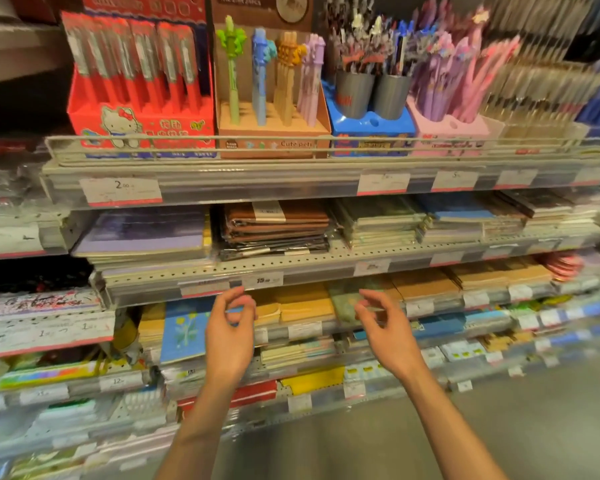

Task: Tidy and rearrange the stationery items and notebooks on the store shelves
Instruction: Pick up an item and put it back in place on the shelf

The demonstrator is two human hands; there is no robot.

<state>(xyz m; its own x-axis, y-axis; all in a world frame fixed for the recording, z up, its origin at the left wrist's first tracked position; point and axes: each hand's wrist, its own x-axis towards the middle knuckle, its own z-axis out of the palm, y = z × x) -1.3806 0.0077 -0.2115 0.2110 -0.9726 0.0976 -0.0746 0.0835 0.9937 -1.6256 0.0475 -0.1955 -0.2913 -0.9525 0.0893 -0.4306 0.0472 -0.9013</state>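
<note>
Motion blur softens most of the frame; the right end of the top shelf (222, 168) smears into streaks and the pen racks there cannot be counted. Price-label text is mostly unreadable; only "2.00" and "15" are legible. Both forearms are cut off by the bottom edge. Left hand (230, 327) and right hand (383, 325) hang in front of the lower shelves, fingers loosely curled, thumb and forefinger near each other, neither holding nor touching anything. Top shelf, left to right: red cat-print display box (141, 128), brown "Cute pets" display box (274, 131) with four upright animal-topped pens, blue display box (373, 129) carrying two grey cups (371, 95) of pens, pink display box (447, 128) with pens too blurred to count. Second shelf: purple notebook stack (146, 233), brown wrapped notebook stack (278, 225), further stacks to the right, count unclear. Just behind the hands lie tan notebooks (305, 303) and a blue flower-cover notebook (184, 329).
</note>
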